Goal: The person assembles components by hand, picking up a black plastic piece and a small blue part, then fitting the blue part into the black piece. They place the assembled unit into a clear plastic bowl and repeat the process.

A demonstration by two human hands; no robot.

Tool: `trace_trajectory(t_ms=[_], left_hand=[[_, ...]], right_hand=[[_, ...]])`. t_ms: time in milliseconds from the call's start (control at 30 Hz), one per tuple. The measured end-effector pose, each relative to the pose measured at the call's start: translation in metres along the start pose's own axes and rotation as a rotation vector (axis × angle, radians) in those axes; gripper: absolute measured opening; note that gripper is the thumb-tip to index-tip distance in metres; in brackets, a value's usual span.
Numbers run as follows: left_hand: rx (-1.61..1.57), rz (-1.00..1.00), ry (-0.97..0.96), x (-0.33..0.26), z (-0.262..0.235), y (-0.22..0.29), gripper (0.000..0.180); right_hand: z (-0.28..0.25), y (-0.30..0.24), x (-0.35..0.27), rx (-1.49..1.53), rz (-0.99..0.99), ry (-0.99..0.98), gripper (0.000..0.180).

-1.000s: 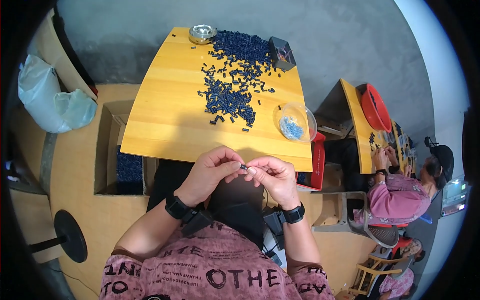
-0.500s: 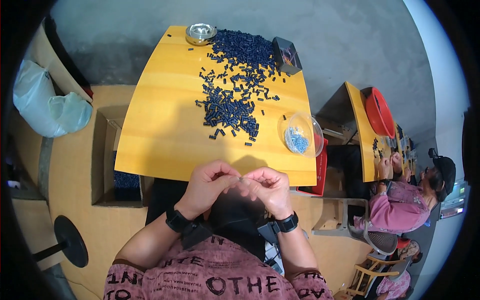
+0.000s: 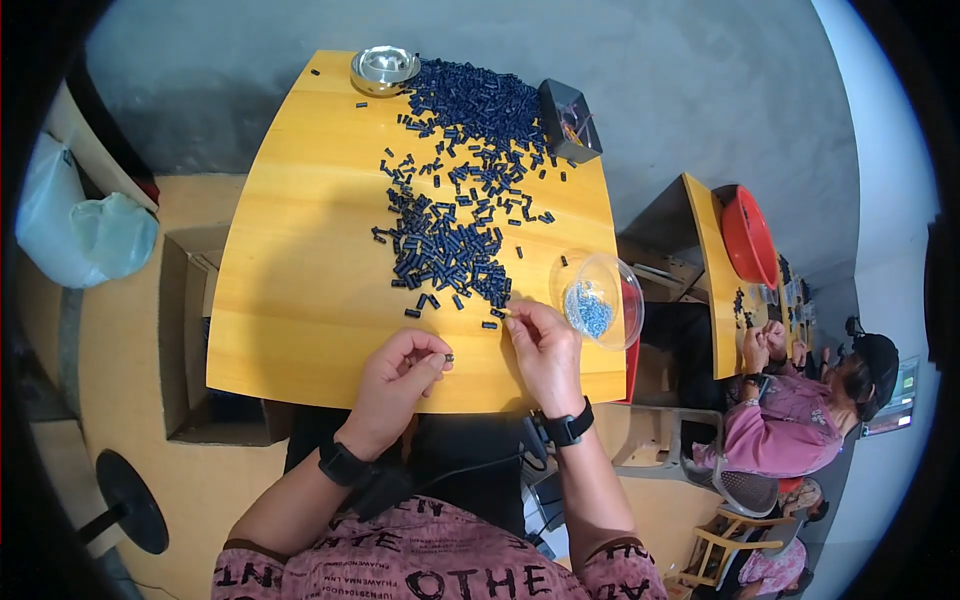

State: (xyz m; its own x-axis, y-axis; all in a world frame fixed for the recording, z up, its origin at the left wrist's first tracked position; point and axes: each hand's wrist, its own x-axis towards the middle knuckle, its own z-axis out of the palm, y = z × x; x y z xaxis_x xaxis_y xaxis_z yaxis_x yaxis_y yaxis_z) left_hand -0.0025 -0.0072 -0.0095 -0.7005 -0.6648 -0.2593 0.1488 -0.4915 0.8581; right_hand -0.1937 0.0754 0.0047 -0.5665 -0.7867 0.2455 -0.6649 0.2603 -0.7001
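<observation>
My left hand [image 3: 395, 382] is over the front edge of the yellow table, its thumb and forefinger pinching a small dark cylindrical piece [image 3: 449, 358]. At the near end of the loose pile of small black cylinders [image 3: 445, 245], my right hand [image 3: 545, 350] has its thumb and fingers together. Its fingertips are by a few black pieces and something small and yellowish shows there; what they grip is too small to make out. Just right of that hand stands a clear round plastic tub [image 3: 612, 300] holding tiny blue pieces [image 3: 588, 310].
A larger heap of black cylinders [image 3: 475, 100] lies at the far side, between a shiny metal bowl [image 3: 385, 68] and a black box [image 3: 570, 120]. An open cardboard box [image 3: 185, 340] is on the left. At right, a co-worker in pink [image 3: 780, 425] sits by another table with a red basin [image 3: 748, 235].
My hands, together in front of the table before, have come apart. The right has reached forward to the pile's near end; the left has moved slightly left over the table edge.
</observation>
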Motion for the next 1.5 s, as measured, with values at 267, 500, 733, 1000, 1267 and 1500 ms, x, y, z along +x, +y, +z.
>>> trace_trajectory(t_ms=[267, 500, 733, 1000, 1267, 1500], left_hand=[[-0.107, 0.003, -0.016, 0.002, -0.008, -0.002, 0.011], [-0.156, 0.034, -0.024, 0.003, -0.009, -0.004, 0.011], [-0.131, 0.082, -0.011, 0.001, -0.006, -0.007, 0.014], [-0.140, 0.057, -0.038, 0.002, -0.002, -0.001, 0.013], [-0.179, 0.035, -0.072, -0.005, 0.000, 0.002, 0.016], [-0.176, 0.043, -0.132, -0.012, 0.009, 0.002, 0.018]], right_hand=[[0.004, -0.006, 0.012, -0.227, -0.113, -0.032, 0.015], [-0.004, 0.001, 0.009, -0.167, -0.126, -0.013, 0.010], [0.002, 0.000, 0.016, -0.293, -0.111, 0.001, 0.008], [0.000, -0.004, 0.020, -0.304, -0.062, 0.013, 0.004], [-0.018, -0.032, -0.031, 0.518, 0.236, -0.172, 0.006], [-0.019, -0.042, -0.061, 0.920, 0.343, -0.285, 0.012]])
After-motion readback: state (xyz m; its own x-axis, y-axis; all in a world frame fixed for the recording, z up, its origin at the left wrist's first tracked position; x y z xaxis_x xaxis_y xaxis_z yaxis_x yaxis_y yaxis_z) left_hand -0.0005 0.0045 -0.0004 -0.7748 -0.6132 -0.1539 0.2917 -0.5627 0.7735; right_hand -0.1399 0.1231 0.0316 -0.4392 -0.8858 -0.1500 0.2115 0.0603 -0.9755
